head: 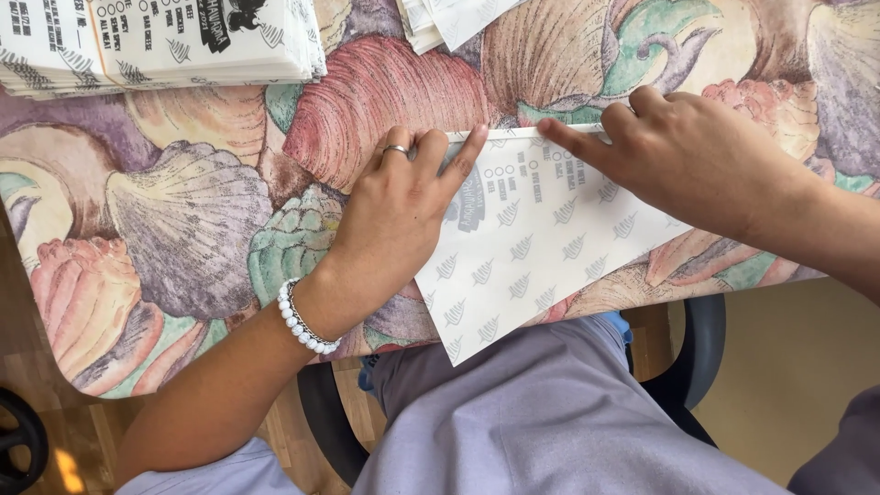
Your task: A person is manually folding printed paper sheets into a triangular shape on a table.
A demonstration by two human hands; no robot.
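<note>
Under both hands lies the surface (183,238), covered in a pastel seashell-print cloth, with a stack of printed white paper sheets (165,41) beyond the left hand. A white printed paper sheet with a leaf pattern (541,247) lies pinned between them, its lower corner overhanging the near edge. The left hand (399,215) presses flat, the right hand (683,151) fingertips along the top edge, neither gripping; I judge firm, even pressure best for a clean crease.

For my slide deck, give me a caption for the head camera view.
Left hand and right hand press a printed paper sheet flat on a shell-patterned tablecloth.

A white printed paper wrapper sheet (541,238) with grey leaf marks lies at centre, overhanging the table edge toward six o'clock. A thick stack of like sheets (156,41) sits at eleven o'clock, a smaller stack (449,18) at twelve.
</note>
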